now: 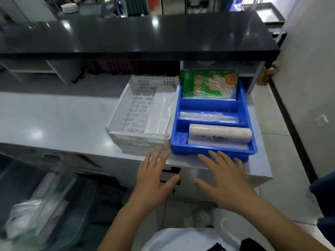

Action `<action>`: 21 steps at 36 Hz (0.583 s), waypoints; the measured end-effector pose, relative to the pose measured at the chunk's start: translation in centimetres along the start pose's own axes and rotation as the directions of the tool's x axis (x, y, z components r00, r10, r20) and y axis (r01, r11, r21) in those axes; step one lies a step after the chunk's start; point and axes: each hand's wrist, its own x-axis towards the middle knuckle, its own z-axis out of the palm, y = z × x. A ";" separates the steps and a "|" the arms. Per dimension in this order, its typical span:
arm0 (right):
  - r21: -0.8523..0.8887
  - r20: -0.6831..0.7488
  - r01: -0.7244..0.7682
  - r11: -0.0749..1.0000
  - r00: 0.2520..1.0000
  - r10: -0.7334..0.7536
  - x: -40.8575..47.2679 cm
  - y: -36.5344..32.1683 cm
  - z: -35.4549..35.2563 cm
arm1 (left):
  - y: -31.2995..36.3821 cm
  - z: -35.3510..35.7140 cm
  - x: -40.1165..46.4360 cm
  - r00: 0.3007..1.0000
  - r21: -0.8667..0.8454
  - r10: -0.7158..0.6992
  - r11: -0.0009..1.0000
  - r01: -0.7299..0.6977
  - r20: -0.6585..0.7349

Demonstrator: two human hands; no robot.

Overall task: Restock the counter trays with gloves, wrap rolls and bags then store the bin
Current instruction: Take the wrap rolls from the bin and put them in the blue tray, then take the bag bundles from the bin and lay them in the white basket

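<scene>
A blue divided tray (252, 136) stands at the counter's front right. Its far compartment holds a green pack of gloves (208, 83), its middle one a clear wrapped roll (208, 116), its near one a pale wrap roll (220, 133). To its left is a white perforated tray (126, 109) with clear bags (161, 111) along its right side. My left hand (154, 176) hovers with spread fingers just before the white tray. My right hand (226, 176) is spread in front of the blue tray's near wall. Both hands hold nothing.
A clear plastic bin (45, 201) with bags and rolls sits low at the left, blurred. The grey counter (54, 115) runs left, under a black raised ledge (137, 37). Tiled floor (282, 160) lies to the right.
</scene>
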 end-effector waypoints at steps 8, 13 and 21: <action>0.173 0.113 0.230 0.958 0.961 -0.251 -2.4 -11.7 7.5 | -8.7 -2.5 -14.4 0.922 -0.126 -0.383 0.919 0.374 -0.057; 0.073 0.371 0.262 0.962 0.888 -0.270 -4.9 -16.0 12.7 | -12.6 -2.4 -21.3 0.863 -0.170 -0.504 0.853 0.493 -0.025; 0.079 0.432 0.396 0.915 0.814 -0.390 -5.4 -25.0 15.8 | -18.5 -3.9 -30.3 0.731 -0.315 -0.673 0.722 0.615 -0.115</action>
